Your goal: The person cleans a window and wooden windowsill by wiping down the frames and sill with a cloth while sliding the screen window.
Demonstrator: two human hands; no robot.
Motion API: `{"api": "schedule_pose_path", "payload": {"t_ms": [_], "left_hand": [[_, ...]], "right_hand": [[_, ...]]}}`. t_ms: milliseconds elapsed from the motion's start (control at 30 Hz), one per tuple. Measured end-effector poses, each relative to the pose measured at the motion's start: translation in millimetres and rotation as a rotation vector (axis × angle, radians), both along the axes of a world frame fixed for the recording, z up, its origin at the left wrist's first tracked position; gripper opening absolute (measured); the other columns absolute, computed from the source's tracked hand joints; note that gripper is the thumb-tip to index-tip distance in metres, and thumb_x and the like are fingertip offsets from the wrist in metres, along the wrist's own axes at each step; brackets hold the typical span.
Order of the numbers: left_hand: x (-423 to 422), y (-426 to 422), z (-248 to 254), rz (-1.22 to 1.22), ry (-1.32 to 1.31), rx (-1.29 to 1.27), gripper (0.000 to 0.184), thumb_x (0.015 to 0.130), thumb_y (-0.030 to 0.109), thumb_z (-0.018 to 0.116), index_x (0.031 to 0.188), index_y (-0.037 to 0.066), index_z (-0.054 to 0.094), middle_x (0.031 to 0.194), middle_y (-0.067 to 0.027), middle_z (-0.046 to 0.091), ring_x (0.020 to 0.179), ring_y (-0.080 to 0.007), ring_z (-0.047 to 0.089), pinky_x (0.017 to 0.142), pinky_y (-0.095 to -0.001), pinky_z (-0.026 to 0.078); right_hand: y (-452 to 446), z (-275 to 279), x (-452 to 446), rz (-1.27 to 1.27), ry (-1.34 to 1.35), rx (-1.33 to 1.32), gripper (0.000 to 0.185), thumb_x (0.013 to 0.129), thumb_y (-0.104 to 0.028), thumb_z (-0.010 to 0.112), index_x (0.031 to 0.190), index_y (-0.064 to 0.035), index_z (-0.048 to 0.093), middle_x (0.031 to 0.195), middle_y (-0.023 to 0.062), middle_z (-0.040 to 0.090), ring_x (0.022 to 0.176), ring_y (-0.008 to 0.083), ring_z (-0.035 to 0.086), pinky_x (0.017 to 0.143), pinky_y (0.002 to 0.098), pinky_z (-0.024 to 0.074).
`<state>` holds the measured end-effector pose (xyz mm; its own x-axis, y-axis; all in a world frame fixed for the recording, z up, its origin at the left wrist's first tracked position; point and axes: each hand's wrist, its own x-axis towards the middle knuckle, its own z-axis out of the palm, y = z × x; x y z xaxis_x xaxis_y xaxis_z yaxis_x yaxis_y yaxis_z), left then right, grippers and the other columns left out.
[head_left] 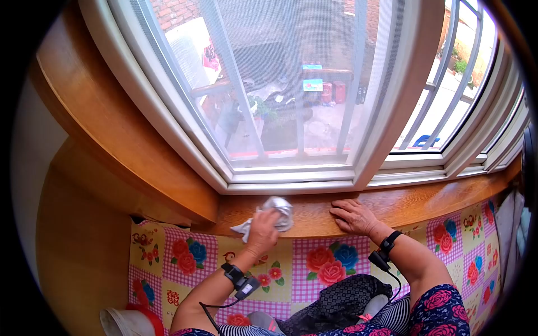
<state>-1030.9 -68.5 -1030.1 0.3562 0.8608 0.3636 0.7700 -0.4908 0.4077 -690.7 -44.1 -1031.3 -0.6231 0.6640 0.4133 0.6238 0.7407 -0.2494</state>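
A crumpled whitish cloth [283, 211] lies against the wooden window sill [308, 215], left of centre. My left hand [264, 228] is closed on it, with cloth showing above and to the left of the fingers. Further right, my right hand [354, 217] rests palm down on the sill, fingers spread and holding nothing. Each wrist wears a black strap with a small device and a cable.
Above the sill stands a white-framed window [291, 180] with a screen and bars. Wooden trim [129, 145] curves down on the left. A flowered, checked covering [291, 291] lies below, with a dark lace cloth [336, 305]. A white bucket [126, 322] is at lower left.
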Motion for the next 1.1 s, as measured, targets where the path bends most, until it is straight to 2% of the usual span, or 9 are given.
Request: {"api": "schedule_pose_path", "payload": {"t_ms": [133, 233, 400, 600, 700, 867, 967, 1100], "left_hand": [[32, -3, 6, -0.352, -0.004, 0.003, 0.052, 0.071, -0.003, 0.063, 0.121, 0.008, 0.061, 0.131, -0.0121, 0.055, 0.116, -0.0316, 0.052, 0.098, -0.0431, 0.043], [34, -1, 8, -0.301, 0.051, 0.013, 0.052, 0.071, -0.003, 0.063, 0.122, 0.009, 0.061, 0.131, -0.0104, 0.055, 0.116, -0.0313, 0.053, 0.097, -0.0425, 0.044], [12, 6, 12, -0.115, 0.194, 0.116, 0.037, 0.077, 0.003, 0.061, 0.113, 0.01, 0.062, 0.128, -0.0103, 0.056, 0.113, -0.0305, 0.053, 0.093, -0.0434, 0.044], [-46, 11, -4, 0.222, 0.273, 0.117, 0.037, 0.075, 0.008, 0.064, 0.112, 0.011, 0.063, 0.128, -0.0078, 0.056, 0.112, -0.0295, 0.051, 0.092, -0.0435, 0.043], [-73, 13, -7, 0.354, 0.359, 0.155, 0.037, 0.074, 0.008, 0.064, 0.111, 0.008, 0.063, 0.128, -0.0077, 0.055, 0.114, -0.0301, 0.05, 0.093, -0.0444, 0.042], [-93, 13, -22, 0.457, 0.347, 0.159, 0.038, 0.074, 0.009, 0.062, 0.111, 0.005, 0.058, 0.125, -0.0147, 0.053, 0.111, -0.0371, 0.049, 0.094, -0.0489, 0.042], [-92, 17, -25, 0.467, 0.309, 0.153, 0.036, 0.075, 0.01, 0.063, 0.11, 0.005, 0.058, 0.126, -0.0149, 0.052, 0.11, -0.038, 0.05, 0.093, -0.0485, 0.043], [-93, 18, -20, 0.44, 0.315, 0.159, 0.032, 0.075, 0.011, 0.063, 0.106, 0.005, 0.058, 0.119, -0.0147, 0.053, 0.105, -0.0374, 0.051, 0.088, -0.0483, 0.046]], "right_hand": [[0, 3, -1, 0.001, -0.002, -0.003, 0.031, 0.083, -0.021, 0.066, 0.113, -0.0121, 0.064, 0.123, 0.0079, 0.061, 0.111, 0.0262, 0.059, 0.093, 0.0399, 0.0465], [-1, 2, -1, -0.001, 0.003, -0.002, 0.031, 0.083, -0.021, 0.066, 0.113, -0.012, 0.064, 0.123, 0.0079, 0.061, 0.11, 0.026, 0.06, 0.093, 0.0398, 0.0467], [1, 1, 0, 0.001, 0.012, 0.0, 0.03, 0.083, -0.021, 0.066, 0.112, -0.0121, 0.065, 0.122, 0.0081, 0.061, 0.109, 0.0261, 0.06, 0.092, 0.04, 0.047], [0, 2, 0, 0.007, 0.017, 0.004, 0.03, 0.084, -0.02, 0.066, 0.112, -0.0117, 0.065, 0.122, 0.0084, 0.061, 0.109, 0.0265, 0.06, 0.092, 0.0401, 0.047], [-1, 3, 0, 0.002, 0.01, 0.006, 0.03, 0.084, -0.021, 0.066, 0.112, -0.0115, 0.065, 0.122, 0.0085, 0.061, 0.11, 0.0266, 0.06, 0.092, 0.0402, 0.0469], [0, 3, 0, 0.007, -0.007, 0.005, 0.03, 0.084, -0.021, 0.065, 0.113, -0.0117, 0.065, 0.122, 0.0083, 0.061, 0.11, 0.0264, 0.059, 0.093, 0.0403, 0.0466], [-1, 2, 0, 0.005, -0.012, 0.008, 0.031, 0.084, -0.021, 0.065, 0.113, -0.0117, 0.065, 0.123, 0.0083, 0.061, 0.11, 0.0262, 0.059, 0.093, 0.0403, 0.0466], [-1, 4, -1, -0.004, -0.013, 0.005, 0.031, 0.084, -0.021, 0.065, 0.113, -0.0117, 0.065, 0.123, 0.0082, 0.061, 0.11, 0.0261, 0.06, 0.093, 0.0401, 0.0466]]}}
